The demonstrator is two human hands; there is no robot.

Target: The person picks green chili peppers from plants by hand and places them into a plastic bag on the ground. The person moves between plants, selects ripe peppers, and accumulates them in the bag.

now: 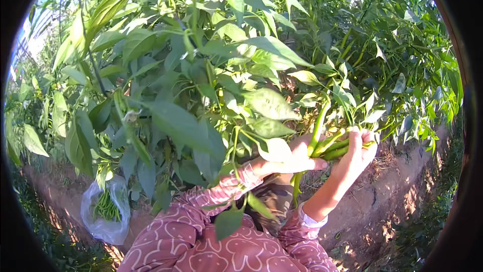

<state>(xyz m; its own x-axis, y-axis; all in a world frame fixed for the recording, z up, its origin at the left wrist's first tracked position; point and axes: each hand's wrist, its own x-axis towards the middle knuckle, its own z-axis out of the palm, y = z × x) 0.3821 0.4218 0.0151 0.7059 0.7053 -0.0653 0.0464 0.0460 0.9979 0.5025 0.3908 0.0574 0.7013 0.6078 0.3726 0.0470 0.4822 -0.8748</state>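
My left hand [300, 157] is closed around several long green peppers [330, 147] in front of my body. One pepper [319, 127] sticks up from that bunch, and another [297, 181] hangs below the hand. My right hand [358, 155] meets the bunch from the right, with thumb and fingers pinched at the far ends of the peppers. A leafy pepper shoot [347, 106] rises just above the right fingertips; whether they also grip its stem is hidden. Leaves cover part of my left wrist.
Dense pepper plants [181, 64] fill the front, some leaves very near the camera. A clear plastic bag [105, 211] with green peppers [107, 206] sits on the soil [392, 193] at lower left. More pepper plants [400, 53] stand to the right.
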